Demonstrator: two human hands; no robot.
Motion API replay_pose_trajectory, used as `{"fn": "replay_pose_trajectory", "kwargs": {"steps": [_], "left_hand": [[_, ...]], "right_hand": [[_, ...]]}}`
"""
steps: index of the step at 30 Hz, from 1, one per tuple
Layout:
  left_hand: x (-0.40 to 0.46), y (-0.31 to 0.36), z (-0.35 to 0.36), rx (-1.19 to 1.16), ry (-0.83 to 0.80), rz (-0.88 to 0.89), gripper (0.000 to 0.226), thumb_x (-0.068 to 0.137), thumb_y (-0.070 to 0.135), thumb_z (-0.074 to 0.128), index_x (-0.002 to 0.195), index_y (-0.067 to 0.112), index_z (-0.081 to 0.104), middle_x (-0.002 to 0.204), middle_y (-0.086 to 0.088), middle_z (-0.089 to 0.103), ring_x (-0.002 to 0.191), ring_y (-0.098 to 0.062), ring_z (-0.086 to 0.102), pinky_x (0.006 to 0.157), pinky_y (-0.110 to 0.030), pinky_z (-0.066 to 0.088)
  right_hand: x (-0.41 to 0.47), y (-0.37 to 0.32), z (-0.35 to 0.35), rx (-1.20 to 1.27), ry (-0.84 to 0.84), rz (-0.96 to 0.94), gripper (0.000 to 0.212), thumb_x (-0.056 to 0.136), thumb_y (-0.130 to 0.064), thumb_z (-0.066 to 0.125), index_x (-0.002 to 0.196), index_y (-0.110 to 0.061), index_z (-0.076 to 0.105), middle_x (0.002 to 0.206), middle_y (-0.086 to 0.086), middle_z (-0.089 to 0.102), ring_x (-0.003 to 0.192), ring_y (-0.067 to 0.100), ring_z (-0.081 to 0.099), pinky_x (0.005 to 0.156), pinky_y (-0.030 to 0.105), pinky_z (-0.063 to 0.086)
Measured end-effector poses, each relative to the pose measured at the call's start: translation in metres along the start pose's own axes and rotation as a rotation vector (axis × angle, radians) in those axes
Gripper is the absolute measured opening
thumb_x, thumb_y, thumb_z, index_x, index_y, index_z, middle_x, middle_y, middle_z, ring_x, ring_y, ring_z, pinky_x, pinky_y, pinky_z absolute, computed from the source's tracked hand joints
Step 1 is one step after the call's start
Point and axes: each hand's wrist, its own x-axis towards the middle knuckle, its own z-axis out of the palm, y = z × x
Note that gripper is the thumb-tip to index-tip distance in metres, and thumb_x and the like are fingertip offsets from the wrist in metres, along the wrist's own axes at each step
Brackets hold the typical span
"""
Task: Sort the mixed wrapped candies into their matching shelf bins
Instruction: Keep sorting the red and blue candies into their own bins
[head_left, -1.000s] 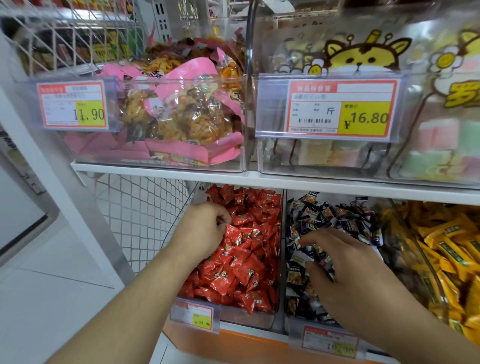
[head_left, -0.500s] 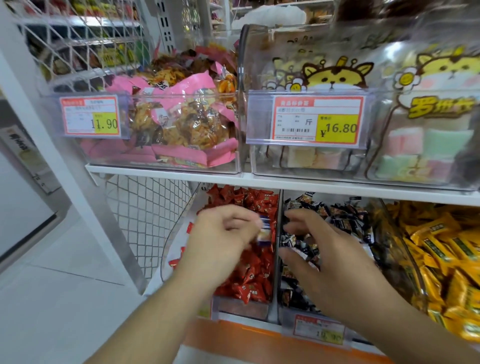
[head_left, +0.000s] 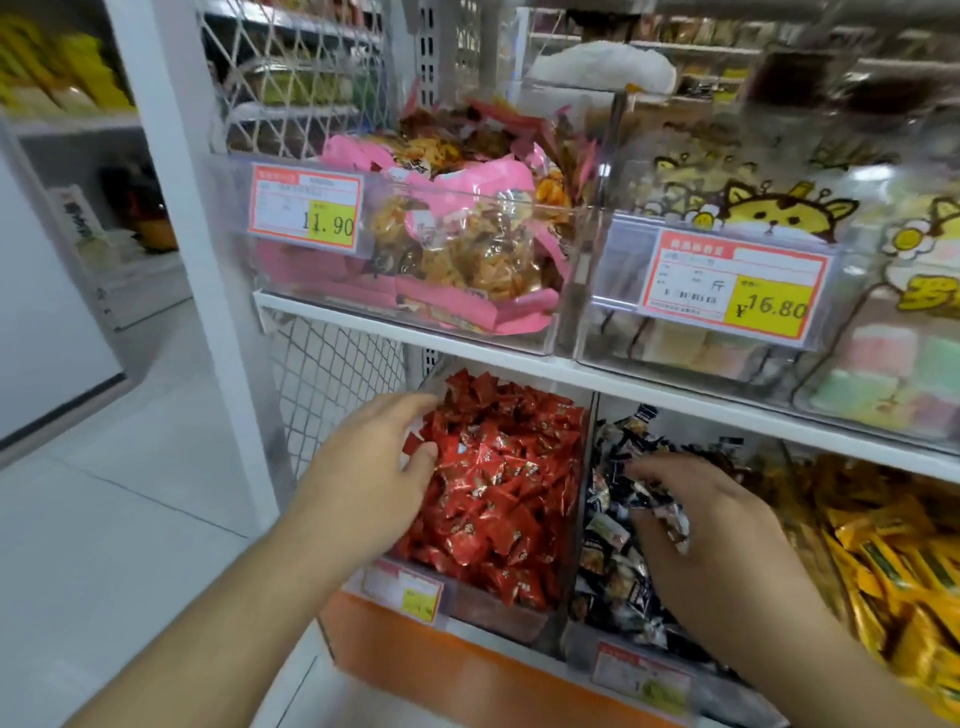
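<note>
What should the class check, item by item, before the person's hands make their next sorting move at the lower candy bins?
1. Left hand at the red bin: ok, it rests on the red candies.
2. Left grip on one candy: cannot tell; thumb and fingers touch the red candies, no single piece clearly pinched.
3. Right hand in the dark bin: ok.
4. Right grip: ok, its fingers curl round several dark candies.
5. Stray dark pieces among the red: cannot tell; one pale spot shows in the pile.
6. Yellow candies separate from the dark ones: ok.
</note>
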Motion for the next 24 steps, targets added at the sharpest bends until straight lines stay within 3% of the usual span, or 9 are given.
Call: {"fn": "replay_pose_trajectory", "kwargs": {"steps": [3, 5, 7, 11, 16, 20, 24], "left_hand": [[0.004, -0.027, 0.006, 0.028, -0.148, -0.011, 0.064, 0.103, 0.042, 0.052, 0.160, 0.035, 0.024, 0.166, 0.014, 0.024, 0.152, -0.005, 0.022, 0.117, -0.019, 0.014], [0.007, -0.037, 0.013, 0.004, -0.215, -0.003, 0.069, 0.104, 0.046, 0.049, 0.163, 0.036, 0.014, 0.169, 0.018, 0.008, 0.152, 0.003, 0.009, 0.118, -0.016, 0.006], [0.010, -0.043, 0.016, -0.035, -0.210, 0.005, 0.069, 0.105, 0.045, 0.046, 0.164, 0.034, 0.011, 0.168, 0.020, 0.004, 0.147, 0.010, 0.003, 0.116, -0.013, 0.002], [0.015, -0.044, 0.016, -0.096, -0.190, -0.015, 0.066, 0.106, 0.046, 0.045, 0.163, 0.034, 0.014, 0.169, 0.020, 0.004, 0.150, 0.007, 0.007, 0.114, -0.012, 0.003], [0.014, -0.043, 0.015, -0.172, -0.186, -0.028, 0.065, 0.105, 0.044, 0.048, 0.162, 0.035, 0.019, 0.166, 0.025, 0.009, 0.140, 0.014, 0.011, 0.107, -0.007, 0.005], [0.016, -0.044, 0.015, -0.189, -0.206, -0.043, 0.063, 0.105, 0.045, 0.049, 0.161, 0.035, 0.021, 0.166, 0.027, 0.008, 0.149, 0.002, 0.021, 0.110, -0.012, 0.012], [0.015, -0.045, 0.016, -0.201, -0.222, -0.044, 0.061, 0.104, 0.046, 0.049, 0.160, 0.035, 0.026, 0.165, 0.030, 0.008, 0.147, -0.001, 0.029, 0.114, -0.017, 0.022]], "right_hand": [[0.020, -0.033, 0.017, 0.063, -0.061, -0.083, 0.037, 0.101, -0.030, 0.062, 0.138, -0.037, 0.057, 0.134, -0.026, 0.053, 0.115, -0.013, 0.043, 0.085, -0.011, 0.020], [0.040, -0.059, 0.029, 0.135, -0.077, -0.139, 0.033, 0.102, -0.031, 0.061, 0.134, -0.038, 0.059, 0.126, -0.027, 0.057, 0.103, -0.015, 0.044, 0.081, -0.011, 0.026], [0.067, -0.080, 0.046, 0.176, -0.107, -0.165, 0.027, 0.103, -0.031, 0.060, 0.129, -0.039, 0.063, 0.118, -0.025, 0.063, 0.093, -0.011, 0.052, 0.077, -0.005, 0.034], [0.118, -0.096, 0.086, 0.092, -0.232, -0.143, 0.023, 0.101, -0.031, 0.061, 0.123, -0.032, 0.067, 0.122, -0.015, 0.067, 0.113, 0.006, 0.060, 0.092, 0.017, 0.041], [0.142, -0.081, 0.108, 0.035, -0.347, -0.096, 0.032, 0.095, -0.027, 0.071, 0.126, -0.031, 0.070, 0.130, -0.009, 0.066, 0.118, 0.009, 0.061, 0.100, 0.018, 0.045], [0.146, -0.081, 0.110, 0.099, -0.361, -0.049, 0.022, 0.096, -0.015, 0.065, 0.106, -0.032, 0.076, 0.098, -0.014, 0.070, 0.085, 0.002, 0.065, 0.069, 0.009, 0.046], [0.148, -0.083, 0.104, 0.139, -0.292, 0.015, 0.010, 0.096, -0.018, 0.069, 0.094, -0.026, 0.075, 0.093, -0.010, 0.067, 0.082, 0.009, 0.063, 0.058, 0.013, 0.042]]}}
